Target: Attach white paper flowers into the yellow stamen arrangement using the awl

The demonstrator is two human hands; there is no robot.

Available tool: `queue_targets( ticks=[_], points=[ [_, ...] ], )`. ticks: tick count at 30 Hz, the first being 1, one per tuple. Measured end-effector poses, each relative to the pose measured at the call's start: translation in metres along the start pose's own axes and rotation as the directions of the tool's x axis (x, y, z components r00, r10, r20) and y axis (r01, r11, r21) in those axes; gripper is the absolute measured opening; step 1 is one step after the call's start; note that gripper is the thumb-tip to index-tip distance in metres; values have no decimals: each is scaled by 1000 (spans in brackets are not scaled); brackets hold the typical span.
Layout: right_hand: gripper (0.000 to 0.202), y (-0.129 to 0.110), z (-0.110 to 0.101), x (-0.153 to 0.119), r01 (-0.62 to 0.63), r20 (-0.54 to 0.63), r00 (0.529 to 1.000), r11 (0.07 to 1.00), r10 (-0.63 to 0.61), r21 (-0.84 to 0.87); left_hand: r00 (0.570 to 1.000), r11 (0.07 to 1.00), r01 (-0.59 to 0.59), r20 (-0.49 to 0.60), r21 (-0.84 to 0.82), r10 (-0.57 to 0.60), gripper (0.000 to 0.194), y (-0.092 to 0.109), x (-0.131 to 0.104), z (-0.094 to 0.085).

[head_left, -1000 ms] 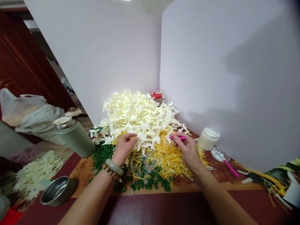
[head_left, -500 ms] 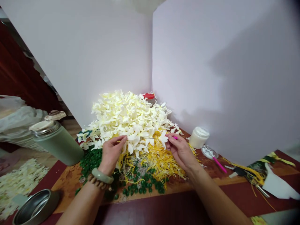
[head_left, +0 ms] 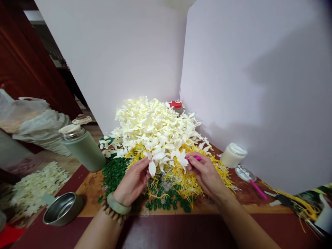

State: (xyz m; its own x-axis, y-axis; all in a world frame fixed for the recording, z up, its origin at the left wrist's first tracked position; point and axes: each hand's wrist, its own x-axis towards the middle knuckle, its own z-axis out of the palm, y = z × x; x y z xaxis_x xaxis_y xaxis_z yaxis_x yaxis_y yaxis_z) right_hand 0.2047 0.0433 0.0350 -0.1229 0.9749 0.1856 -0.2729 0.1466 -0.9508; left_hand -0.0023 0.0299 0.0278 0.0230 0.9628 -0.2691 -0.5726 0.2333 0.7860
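Observation:
My left hand, with a jade-coloured bangle and a wooden bead bracelet at its wrist, pinches a white artificial flower with broad petals. My right hand grips a pink-handled tool with a thin metal shaft pointing left toward that flower. Another white flower sits at my right fingertips, around or beside the shaft; I cannot tell which. Behind both hands rises a heap of white flowers. Below them lie yellow stamen strands and small green pieces.
A green thermos and a metal-lined cup stand at left. On the right are a jar of white paste, a small dish and a second pink tool. White panels enclose the back.
My left hand has come away from the heap's front edge, holding a flower up near the tool's shaft. My right hand still holds the tool. The view has swung slightly left.

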Motion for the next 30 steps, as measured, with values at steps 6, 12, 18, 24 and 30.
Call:
queue_targets(
  ticks=[6, 12, 18, 24, 30],
  points=[
    [13, 4, 8, -3, 127, 21, 992, 966, -125, -227, 999, 999, 35, 18, -11, -35, 13, -3, 1, 0],
    [12, 2, 16, -9, 235, 72, 972, 908, -224, -347, 996, 999, 48, 68, 10, -49, 17, -7, 3, -1],
    [13, 3, 18, -12, 294, 112, 956, 862, -273, -413, 995, 994, 87, 63, -58, -84, 7, -8, 2, 1],
    [13, 1, 20, -13, 360, 144, 932, 810, -332, -462, 996, 989, 83, 1, -123, -84, 4, -7, 0, 2],
    [16, 1, 22, -13, 454, 195, 888, 733, -416, -507, 999, 995, 19, 47, -103, -14, 9, -5, -2, 3]
  ],
)
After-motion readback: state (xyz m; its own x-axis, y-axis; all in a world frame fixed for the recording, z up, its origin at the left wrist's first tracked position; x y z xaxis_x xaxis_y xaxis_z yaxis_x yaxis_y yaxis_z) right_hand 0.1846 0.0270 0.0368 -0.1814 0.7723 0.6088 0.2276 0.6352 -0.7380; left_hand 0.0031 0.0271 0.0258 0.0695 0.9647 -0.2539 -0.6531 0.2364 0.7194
